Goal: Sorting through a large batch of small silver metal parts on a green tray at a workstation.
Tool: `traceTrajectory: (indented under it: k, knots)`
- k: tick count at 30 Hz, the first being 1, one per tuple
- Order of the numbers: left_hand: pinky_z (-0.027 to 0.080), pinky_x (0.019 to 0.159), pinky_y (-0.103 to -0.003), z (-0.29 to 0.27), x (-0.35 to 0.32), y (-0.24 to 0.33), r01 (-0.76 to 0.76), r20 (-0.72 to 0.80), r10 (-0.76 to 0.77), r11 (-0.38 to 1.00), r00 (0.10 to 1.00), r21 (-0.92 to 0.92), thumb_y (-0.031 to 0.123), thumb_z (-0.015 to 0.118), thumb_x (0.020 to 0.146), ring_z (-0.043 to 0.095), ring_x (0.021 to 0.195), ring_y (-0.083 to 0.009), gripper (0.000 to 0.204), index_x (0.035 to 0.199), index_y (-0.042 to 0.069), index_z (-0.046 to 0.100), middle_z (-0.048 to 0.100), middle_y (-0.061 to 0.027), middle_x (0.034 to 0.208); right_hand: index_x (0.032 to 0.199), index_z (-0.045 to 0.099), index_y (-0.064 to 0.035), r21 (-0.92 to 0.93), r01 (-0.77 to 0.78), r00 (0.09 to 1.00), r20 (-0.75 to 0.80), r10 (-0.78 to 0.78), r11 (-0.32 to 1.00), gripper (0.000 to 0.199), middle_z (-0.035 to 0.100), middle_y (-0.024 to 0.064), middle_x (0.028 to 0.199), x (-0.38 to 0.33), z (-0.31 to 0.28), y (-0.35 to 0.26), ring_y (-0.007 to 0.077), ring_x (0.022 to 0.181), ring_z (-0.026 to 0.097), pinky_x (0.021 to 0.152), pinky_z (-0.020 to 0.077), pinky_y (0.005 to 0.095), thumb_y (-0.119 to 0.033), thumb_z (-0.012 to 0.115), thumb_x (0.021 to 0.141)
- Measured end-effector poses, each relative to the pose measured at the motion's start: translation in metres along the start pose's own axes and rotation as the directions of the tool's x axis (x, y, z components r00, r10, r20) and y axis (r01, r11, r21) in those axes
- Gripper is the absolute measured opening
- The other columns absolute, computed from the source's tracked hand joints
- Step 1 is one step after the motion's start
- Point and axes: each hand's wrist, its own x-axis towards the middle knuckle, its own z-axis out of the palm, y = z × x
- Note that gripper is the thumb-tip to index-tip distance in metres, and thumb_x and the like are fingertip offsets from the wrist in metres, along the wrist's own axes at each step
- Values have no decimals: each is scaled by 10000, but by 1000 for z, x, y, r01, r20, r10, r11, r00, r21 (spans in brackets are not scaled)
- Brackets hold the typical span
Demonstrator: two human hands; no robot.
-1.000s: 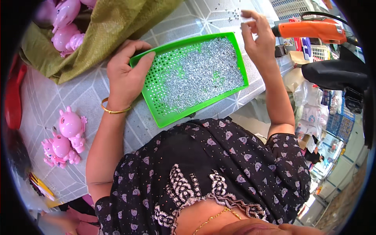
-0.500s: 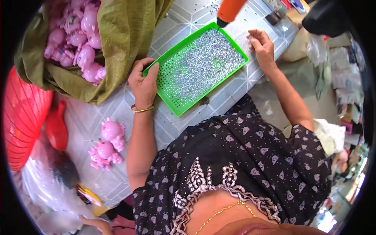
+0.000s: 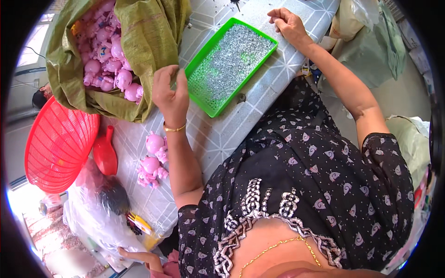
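Observation:
A green perforated tray point(image 3: 197, 96) lies on the table with many small silvery screws point(image 3: 236, 53) spread over most of it. My left hand point(image 3: 170, 95) is just left of the tray's corner, thumb and fingers apart, with nothing between them. Beyond the tray's far right corner, my right hand point(image 3: 288, 27) is raised with fingers curled toward the thumb. Whether a tiny piece sits in those fingertips is too small to see. Pink plastic toy figures point(image 3: 155, 144) stand beside my left forearm.
An olive woven sack point(image 3: 143, 39) full of pink toy figures point(image 3: 111, 51) stands at far left. Near it are a red basket point(image 3: 60, 143) and a red plastic piece point(image 3: 105, 153). A dark tool tip point(image 3: 235, 3) shows at the top edge. Another person's hand point(image 3: 134, 254) appears lower left.
My left hand has come off the tray's edge. The orange tool above the tray has left view except for its dark tip. The whole view has shifted, showing more of the left side.

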Motion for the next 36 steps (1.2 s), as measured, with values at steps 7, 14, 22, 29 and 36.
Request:
traceTrajectory:
  k: [7,14,22,29,36]
  knots:
    - [506,957,-439,-13,6,178,524,510,214,-7,833,-852,389,565,943,652,1005,-342,537,1102,-107,694,671,-253,1076,1143,659,11,48,-10,1000,5,10,999,252,678,56,915,1,3,5,124,739,607,682,525,287,-69,529,942]
    - [550,711,-434,33,27,267,548,284,594,-326,753,-771,354,588,1014,666,816,-376,480,1128,-97,709,648,-334,1085,1121,662,11,-1,71,996,49,-71,997,237,695,73,900,1,6,10,174,788,645,750,537,305,-77,554,930]
    - [536,709,-364,53,66,284,632,179,732,-406,658,-660,180,608,1019,635,838,-319,407,1190,-185,666,605,-327,1084,1134,682,-27,-79,150,977,168,-135,986,182,738,53,995,-4,7,-1,126,944,719,863,563,268,-48,581,984]
    - [542,666,-356,65,82,278,731,242,856,-206,457,-651,187,628,1006,637,809,-298,352,1182,-103,722,623,-311,1062,1108,693,-39,-176,208,967,181,-176,962,162,736,50,915,-7,3,-13,112,874,711,801,557,270,-68,605,974]
    - [542,669,-402,77,25,246,413,56,619,-451,783,-791,286,649,985,667,727,-345,352,945,-48,755,718,-259,943,1041,709,-70,-190,379,925,102,-366,906,152,733,90,897,-19,-2,-29,223,759,710,749,563,345,-136,625,932]
